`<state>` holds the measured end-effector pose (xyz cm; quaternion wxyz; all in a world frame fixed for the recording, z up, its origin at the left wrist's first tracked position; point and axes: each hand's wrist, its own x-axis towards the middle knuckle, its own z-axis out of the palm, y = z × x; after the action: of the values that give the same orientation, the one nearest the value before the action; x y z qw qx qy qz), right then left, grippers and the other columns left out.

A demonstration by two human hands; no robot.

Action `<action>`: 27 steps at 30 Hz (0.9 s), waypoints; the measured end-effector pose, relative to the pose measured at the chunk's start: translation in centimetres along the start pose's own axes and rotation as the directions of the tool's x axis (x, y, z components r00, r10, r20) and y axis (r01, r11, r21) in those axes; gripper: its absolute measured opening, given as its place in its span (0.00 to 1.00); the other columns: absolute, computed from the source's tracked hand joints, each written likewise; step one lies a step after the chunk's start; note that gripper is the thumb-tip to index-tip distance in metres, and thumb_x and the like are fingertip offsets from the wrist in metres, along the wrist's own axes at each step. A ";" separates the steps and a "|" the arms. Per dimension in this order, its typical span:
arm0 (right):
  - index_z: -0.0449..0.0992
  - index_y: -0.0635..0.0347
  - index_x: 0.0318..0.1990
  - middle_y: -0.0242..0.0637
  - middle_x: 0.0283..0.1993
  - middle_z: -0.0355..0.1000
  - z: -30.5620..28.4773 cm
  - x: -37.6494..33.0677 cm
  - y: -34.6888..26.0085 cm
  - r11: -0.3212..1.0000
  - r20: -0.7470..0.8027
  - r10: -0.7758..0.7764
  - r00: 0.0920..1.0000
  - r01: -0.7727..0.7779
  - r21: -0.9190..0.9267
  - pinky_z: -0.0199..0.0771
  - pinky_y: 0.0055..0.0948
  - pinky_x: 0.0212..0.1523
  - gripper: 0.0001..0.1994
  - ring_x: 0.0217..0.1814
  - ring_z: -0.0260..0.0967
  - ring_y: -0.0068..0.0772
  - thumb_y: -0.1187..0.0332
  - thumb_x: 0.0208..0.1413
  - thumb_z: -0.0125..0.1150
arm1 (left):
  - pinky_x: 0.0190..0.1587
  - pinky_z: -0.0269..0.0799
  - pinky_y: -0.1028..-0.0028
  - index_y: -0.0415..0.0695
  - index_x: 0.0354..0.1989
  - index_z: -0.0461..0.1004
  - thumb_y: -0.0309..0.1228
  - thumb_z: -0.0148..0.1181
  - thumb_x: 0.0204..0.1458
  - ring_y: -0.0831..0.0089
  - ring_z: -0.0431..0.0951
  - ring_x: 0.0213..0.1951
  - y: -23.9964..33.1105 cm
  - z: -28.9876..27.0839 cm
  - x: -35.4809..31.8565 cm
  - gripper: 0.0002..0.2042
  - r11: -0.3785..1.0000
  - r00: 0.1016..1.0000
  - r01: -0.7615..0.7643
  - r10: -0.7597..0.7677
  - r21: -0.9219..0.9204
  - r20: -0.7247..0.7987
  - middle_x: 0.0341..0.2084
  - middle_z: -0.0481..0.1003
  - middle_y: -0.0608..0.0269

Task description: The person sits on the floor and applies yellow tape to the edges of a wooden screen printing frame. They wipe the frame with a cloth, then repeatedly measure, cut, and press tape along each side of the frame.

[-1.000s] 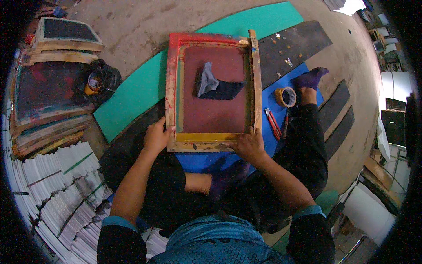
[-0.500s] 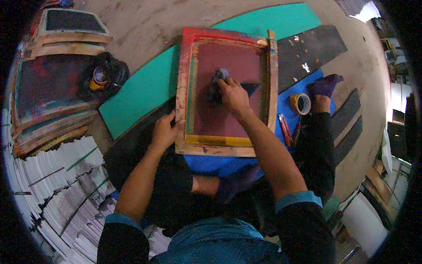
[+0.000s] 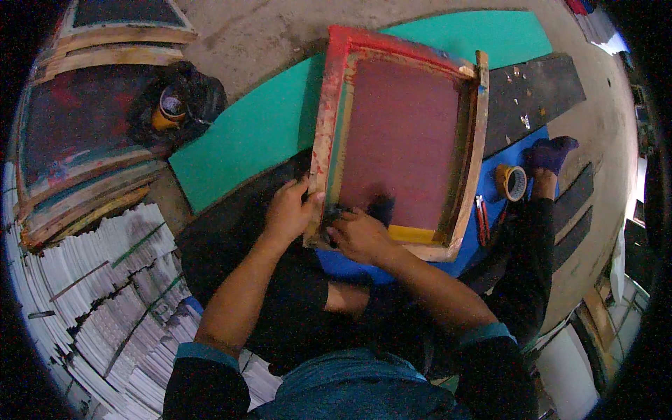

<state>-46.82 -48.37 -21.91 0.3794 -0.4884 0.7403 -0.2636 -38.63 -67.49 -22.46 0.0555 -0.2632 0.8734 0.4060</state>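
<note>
A wooden screen-printing frame (image 3: 334,112) with red-stained edges and a dark red mesh lies tilted in front of me, over a blue sheet (image 3: 472,241). My left hand (image 3: 290,210) grips the frame's near left edge. My right hand (image 3: 360,234) presses a dark cloth (image 3: 381,208) onto the mesh at the near left corner. A strip of yellow tape (image 3: 413,234) runs along the near inner edge.
A roll of yellow tape (image 3: 512,182) and red-handled scissors (image 3: 481,218) lie right of the frame. A green board (image 3: 245,140) and dark boards (image 3: 535,87) lie under and beyond. Stacked frames (image 3: 77,147), a black bag with a tin (image 3: 171,108) and piles of white sheets (image 3: 91,294) are on the left.
The right hand has dragged the cloth from the middle of the mesh down to the near left corner. The frame has tilted and come closer; the left hand stays on its edge.
</note>
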 end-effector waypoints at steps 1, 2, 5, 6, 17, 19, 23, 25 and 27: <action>0.79 0.66 0.42 0.56 0.39 0.75 -1.5 -0.7 -0.4 0.997 0.043 0.079 0.996 -0.079 -0.001 0.73 0.56 0.48 0.14 0.44 0.74 0.61 0.64 0.59 0.54 | 0.46 0.74 0.54 0.40 0.49 0.78 0.39 0.64 0.56 0.43 0.77 0.44 0.4 -0.2 0.1 0.17 0.999 0.999 0.032 -0.031 -0.005 0.029 0.39 0.76 0.42; 0.79 0.67 0.42 0.56 0.39 0.75 -3.4 -1.6 -1.1 0.987 0.083 0.158 0.984 -0.158 -0.005 0.74 0.55 0.47 0.14 0.43 0.74 0.61 0.64 0.59 0.54 | 0.46 0.74 0.55 0.40 0.48 0.78 0.38 0.64 0.56 0.43 0.77 0.43 1.1 -0.7 0.1 0.17 0.998 0.996 0.062 -0.061 -0.008 0.060 0.38 0.76 0.42; 0.79 0.67 0.40 0.57 0.37 0.76 -4.0 -0.9 -2.3 0.982 0.139 0.186 0.973 -0.187 -0.009 0.76 0.54 0.43 0.13 0.40 0.75 0.62 0.65 0.58 0.54 | 0.47 0.74 0.54 0.39 0.47 0.78 0.38 0.64 0.56 0.43 0.77 0.44 1.1 -0.4 -0.2 0.17 1.000 1.000 0.015 -0.016 0.020 0.013 0.38 0.76 0.43; 0.80 0.67 0.39 0.57 0.36 0.76 -3.4 -0.2 -2.8 0.987 0.149 0.159 0.976 -0.160 -0.007 0.77 0.54 0.42 0.13 0.39 0.75 0.62 0.65 0.57 0.54 | 0.47 0.74 0.54 0.38 0.47 0.78 0.37 0.64 0.56 0.43 0.77 0.44 0.7 0.0 -0.3 0.17 0.999 0.999 -0.020 0.021 0.037 -0.027 0.39 0.76 0.43; 0.80 0.66 0.34 0.61 0.35 0.76 -0.1 2.6 0.5 0.999 0.240 0.035 0.970 -0.033 -0.012 0.76 0.57 0.43 0.12 0.39 0.76 0.65 0.67 0.53 0.54 | 0.49 0.73 0.53 0.41 0.57 0.74 0.39 0.63 0.56 0.41 0.76 0.47 0.1 0.7 -0.1 0.23 0.998 1.000 -0.025 0.025 0.057 0.004 0.44 0.75 0.40; 0.79 0.68 0.32 0.62 0.35 0.76 -0.6 2.6 -0.9 0.992 0.190 0.117 0.975 -0.125 0.031 0.76 0.57 0.44 0.12 0.39 0.76 0.66 0.67 0.53 0.54 | 0.50 0.73 0.53 0.41 0.57 0.75 0.39 0.63 0.56 0.41 0.76 0.47 0.0 0.6 0.3 0.22 1.000 1.000 -0.009 0.008 0.019 0.027 0.43 0.76 0.39; 0.79 0.68 0.32 0.61 0.35 0.76 -3.4 -1.4 -0.9 0.935 0.144 0.348 0.926 -0.353 0.013 0.77 0.56 0.43 0.12 0.39 0.76 0.65 0.67 0.53 0.53 | 0.48 0.73 0.53 0.40 0.54 0.76 0.38 0.63 0.56 0.42 0.77 0.45 -2.5 1.3 0.4 0.21 1.000 0.999 -0.001 0.002 -0.024 0.038 0.39 0.76 0.40; 0.80 0.66 0.33 0.60 0.36 0.77 -4.8 -3.7 0.2 0.910 0.131 0.415 0.900 -0.408 -0.079 0.77 0.56 0.43 0.12 0.38 0.76 0.65 0.66 0.53 0.54 | 0.49 0.73 0.54 0.39 0.53 0.76 0.38 0.64 0.56 0.42 0.77 0.45 -2.5 1.6 0.2 0.20 1.000 1.000 -0.020 0.020 -0.003 0.000 0.40 0.76 0.38; 0.81 0.64 0.35 0.59 0.36 0.77 -7.1 -6.5 1.0 0.901 0.113 0.417 0.902 -0.394 -0.184 0.77 0.56 0.44 0.12 0.39 0.76 0.65 0.66 0.53 0.55 | 0.49 0.73 0.53 0.39 0.53 0.76 0.39 0.64 0.56 0.41 0.77 0.46 -0.7 0.4 0.2 0.21 1.000 0.999 0.004 -0.005 0.021 0.038 0.41 0.76 0.37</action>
<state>-51.63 -41.84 -16.57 0.4408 -0.3699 0.8137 -0.0826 -38.47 -67.67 -23.29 0.0756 -0.2570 0.8757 0.4017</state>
